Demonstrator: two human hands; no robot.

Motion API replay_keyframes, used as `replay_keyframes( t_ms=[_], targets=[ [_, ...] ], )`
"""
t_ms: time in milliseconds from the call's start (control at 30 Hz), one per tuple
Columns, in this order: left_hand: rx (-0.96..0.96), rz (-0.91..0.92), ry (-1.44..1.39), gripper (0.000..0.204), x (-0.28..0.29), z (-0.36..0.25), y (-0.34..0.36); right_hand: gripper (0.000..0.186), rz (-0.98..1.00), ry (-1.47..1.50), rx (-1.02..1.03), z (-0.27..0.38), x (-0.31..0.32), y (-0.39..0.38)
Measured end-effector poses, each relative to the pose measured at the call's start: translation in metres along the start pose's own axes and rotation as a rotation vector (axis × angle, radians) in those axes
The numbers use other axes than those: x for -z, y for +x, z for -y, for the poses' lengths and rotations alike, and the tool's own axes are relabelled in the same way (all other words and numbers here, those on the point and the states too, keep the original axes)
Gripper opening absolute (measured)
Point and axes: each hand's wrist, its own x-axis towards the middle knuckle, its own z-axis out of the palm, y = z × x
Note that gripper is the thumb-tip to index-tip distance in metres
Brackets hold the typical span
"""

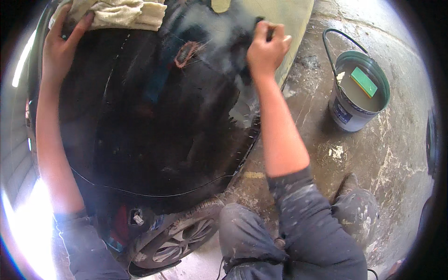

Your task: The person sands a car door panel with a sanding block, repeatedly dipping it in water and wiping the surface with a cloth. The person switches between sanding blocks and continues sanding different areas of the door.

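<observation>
My left hand [59, 49] grips the edge of a cream, crumpled cloth [123, 15], which lies on the far left of a dark car body panel [140, 121]. Fingers curled, my right hand [268, 52] is closed on a small dark object [259, 20] at the panel's far right. Only a bit of that object shows past my fingers, so its kind stays unclear. Beside this hand the panel's surface is smeared whitish, with a pale greenish-yellow area [294, 18] along its right edge. A reddish scraped ring [187, 54] marks the dark surface between my hands.
To the right, a bucket [343, 112] with a raised handle stands on the stained concrete floor [322, 144]. It holds murky grey water and a green-and-yellow sponge [364, 82]. A car wheel [182, 240] is below the panel, left of my knees.
</observation>
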Motion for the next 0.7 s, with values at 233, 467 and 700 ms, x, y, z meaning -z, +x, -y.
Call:
replay_keyframes(
  t_ms=[233,467,700],
  targets=[
    [0.032,0.077,-0.132,0.069,-0.006,0.004,0.003,0.025,0.162,0.046,0.294,0.049,0.047,-0.128],
    [0.061,0.049,-0.079,0.077,-0.002,0.005,-0.003,0.028,0.034,0.003,0.04,-0.04,-0.012,0.0],
    [0.036,-0.02,-0.024,0.08,-0.009,-0.01,0.0,0.032,0.16,-0.023,0.315,0.053,0.051,-0.117]
  ],
)
